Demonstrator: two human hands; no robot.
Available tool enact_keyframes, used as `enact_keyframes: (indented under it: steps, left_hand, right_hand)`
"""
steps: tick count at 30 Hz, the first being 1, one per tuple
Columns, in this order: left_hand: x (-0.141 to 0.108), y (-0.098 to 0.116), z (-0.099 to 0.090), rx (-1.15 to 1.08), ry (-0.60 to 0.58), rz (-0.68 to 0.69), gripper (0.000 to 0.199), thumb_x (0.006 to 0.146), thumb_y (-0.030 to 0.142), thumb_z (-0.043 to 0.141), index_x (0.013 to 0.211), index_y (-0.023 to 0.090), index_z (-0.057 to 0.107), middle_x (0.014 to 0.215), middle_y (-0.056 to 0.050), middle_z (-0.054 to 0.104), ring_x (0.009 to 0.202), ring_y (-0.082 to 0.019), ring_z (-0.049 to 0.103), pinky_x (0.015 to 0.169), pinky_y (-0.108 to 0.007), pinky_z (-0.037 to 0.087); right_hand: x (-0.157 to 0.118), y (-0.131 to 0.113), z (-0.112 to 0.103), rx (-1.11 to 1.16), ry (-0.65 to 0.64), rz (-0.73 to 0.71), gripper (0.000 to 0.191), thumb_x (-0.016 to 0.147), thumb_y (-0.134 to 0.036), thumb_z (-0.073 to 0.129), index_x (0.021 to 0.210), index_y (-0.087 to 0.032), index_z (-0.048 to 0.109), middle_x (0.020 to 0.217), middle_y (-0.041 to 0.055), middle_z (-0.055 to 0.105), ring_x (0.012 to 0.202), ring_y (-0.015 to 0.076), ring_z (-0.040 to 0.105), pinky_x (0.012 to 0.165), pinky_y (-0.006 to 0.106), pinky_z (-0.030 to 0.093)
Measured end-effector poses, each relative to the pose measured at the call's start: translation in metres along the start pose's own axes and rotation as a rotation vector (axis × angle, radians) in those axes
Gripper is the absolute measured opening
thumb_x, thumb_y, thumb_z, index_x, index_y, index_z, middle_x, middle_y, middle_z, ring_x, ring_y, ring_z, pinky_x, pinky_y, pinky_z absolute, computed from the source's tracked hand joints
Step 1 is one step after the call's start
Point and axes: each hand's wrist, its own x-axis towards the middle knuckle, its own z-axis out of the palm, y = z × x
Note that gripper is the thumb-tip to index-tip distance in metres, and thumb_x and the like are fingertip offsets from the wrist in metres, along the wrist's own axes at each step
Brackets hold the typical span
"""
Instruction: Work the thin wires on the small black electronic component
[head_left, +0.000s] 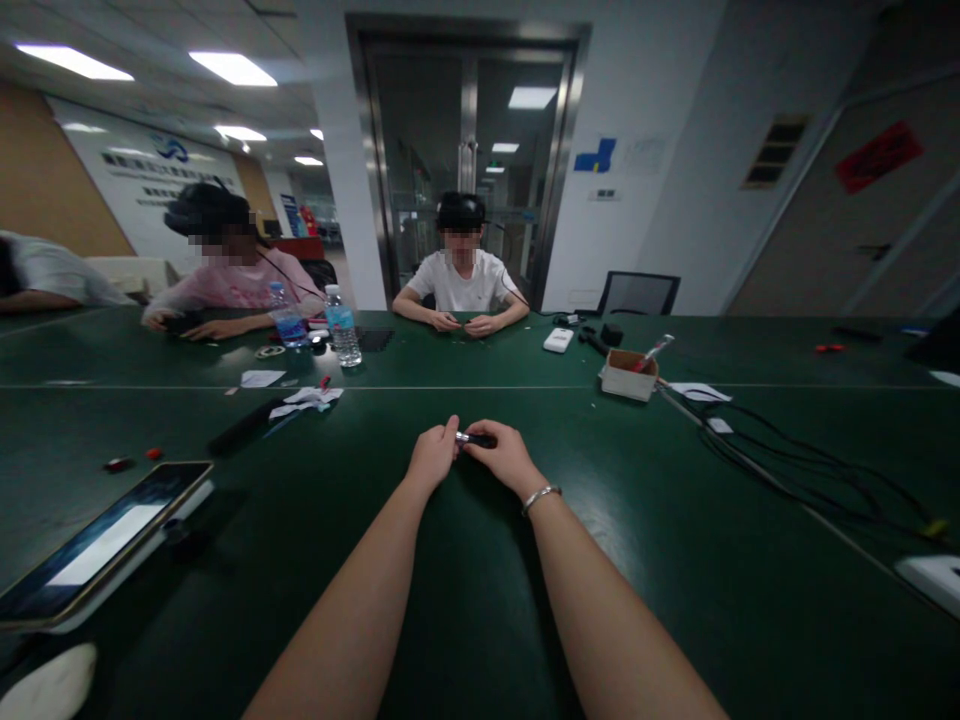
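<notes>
Just above the green table [480, 560], my two hands meet at a small, slim object [474, 438] with a silver end and a black body. It lies roughly level between them; its exact kind is too small to make out. My left hand [433, 458] is closed around the silver end, thumb pointing up. The fingers of my right hand [508, 458] pinch the black part, partly covering it. A silver bracelet [541, 498] circles my right wrist.
A phone [112, 540] rests raised at the left. Crumpled paper [307, 400] and water bottles [343, 330] stand beyond. At the right are a small box [628, 376] and loose black cables [810, 460]. A person in white [466, 285] sits opposite; another in pink [259, 285] sits left.
</notes>
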Motion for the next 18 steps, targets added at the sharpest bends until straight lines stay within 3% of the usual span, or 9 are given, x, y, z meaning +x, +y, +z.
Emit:
enact_keyframes:
  steps: [5, 7, 11, 18]
  left_hand:
    - [0.000, -0.001, -0.001, -0.276, -0.046, 0.124, 0.026, 0.084, 0.039, 0.049, 0.098, 0.020, 0.060, 0.095, -0.006, 0.063, 0.078, -0.016, 0.061, 0.058, -0.025, 0.049]
    - [-0.001, -0.001, -0.003, -0.295, -0.101, 0.190, 0.024, 0.079, 0.032, 0.057, 0.100, 0.021, 0.061, 0.103, -0.007, 0.062, 0.088, -0.017, 0.061, 0.062, -0.025, 0.050]
    - [-0.001, -0.001, -0.004, -0.256, -0.138, 0.221, 0.018, 0.078, 0.028, 0.058, 0.091, 0.018, 0.065, 0.096, -0.006, 0.065, 0.087, -0.017, 0.061, 0.068, -0.026, 0.050]
    - [0.001, -0.005, 0.001, -0.229, -0.039, 0.183, 0.020, 0.077, 0.034, 0.059, 0.094, 0.021, 0.059, 0.070, 0.002, 0.058, 0.061, -0.012, 0.056, 0.056, -0.023, 0.045]
  right_hand:
    - [0.000, 0.008, -0.001, 0.026, 0.048, 0.023, 0.020, 0.070, -0.020, 0.064, 0.089, -0.017, 0.067, 0.088, 0.0041, 0.069, 0.083, 0.0170, 0.063, 0.079, 0.031, 0.048]
    - [0.000, 0.010, -0.001, 0.033, 0.057, 0.026, 0.021, 0.070, -0.021, 0.064, 0.090, -0.017, 0.067, 0.088, 0.0043, 0.069, 0.083, 0.0171, 0.063, 0.079, 0.031, 0.048]
    - [-0.001, 0.011, -0.002, 0.027, 0.053, 0.043, 0.021, 0.069, -0.022, 0.066, 0.089, -0.016, 0.068, 0.087, 0.0048, 0.070, 0.082, 0.0172, 0.063, 0.079, 0.032, 0.048]
    - [-0.001, 0.006, -0.002, 0.010, 0.058, 0.083, 0.023, 0.068, -0.024, 0.068, 0.089, -0.016, 0.068, 0.087, 0.0057, 0.070, 0.081, 0.0175, 0.064, 0.078, 0.032, 0.049]
